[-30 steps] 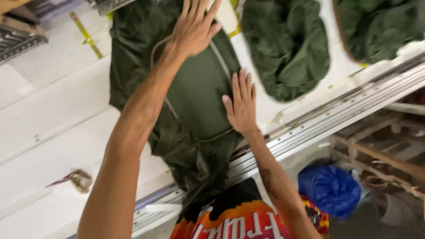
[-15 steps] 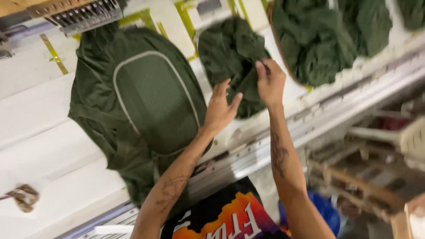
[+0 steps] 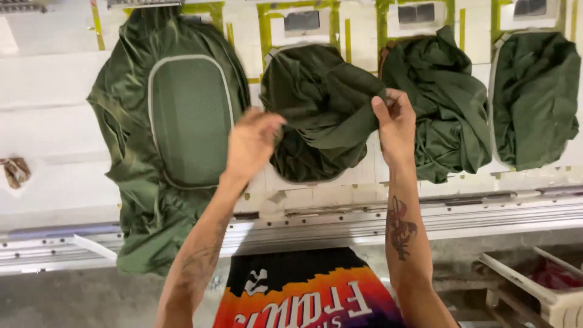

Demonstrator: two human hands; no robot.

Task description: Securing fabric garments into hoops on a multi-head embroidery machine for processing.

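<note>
I have the second green garment (image 3: 322, 115) between my two hands, and the work now is to spread it flat over its frame, as I judge it. My right hand (image 3: 395, 124) has its grip closed on a fold at the garment's right edge, thumb on top and fingers curled under the cloth. My left hand (image 3: 252, 143) is at the garment's left edge, fingers bent toward the fabric; it is blurred, so I cannot tell whether that grip has cloth in it or only touches it.

To do this well I would pull evenly outward with both hands, keep the fold in my right grip from slipping, and draw the slack toward the near edge of the desk (image 3: 54, 121) so the bunched middle goes smooth. I should not drag it over the neighbour on the right, which lies just beside it and nearly touches where my right hand is.

The garment is dark olive, thin and slightly glossy, heaped in loose folds over an oval outline whose pale rim shows at its top left and lower edge. It sits in the middle of the white desk, second in a row of four. The one to its left (image 3: 182, 121) is already stretched, its grey-rimmed panel showing flat and its tail hanging over the near edge. The two on the right, (image 3: 452, 109) and (image 3: 534, 97), lie crumpled like mine.
</note>
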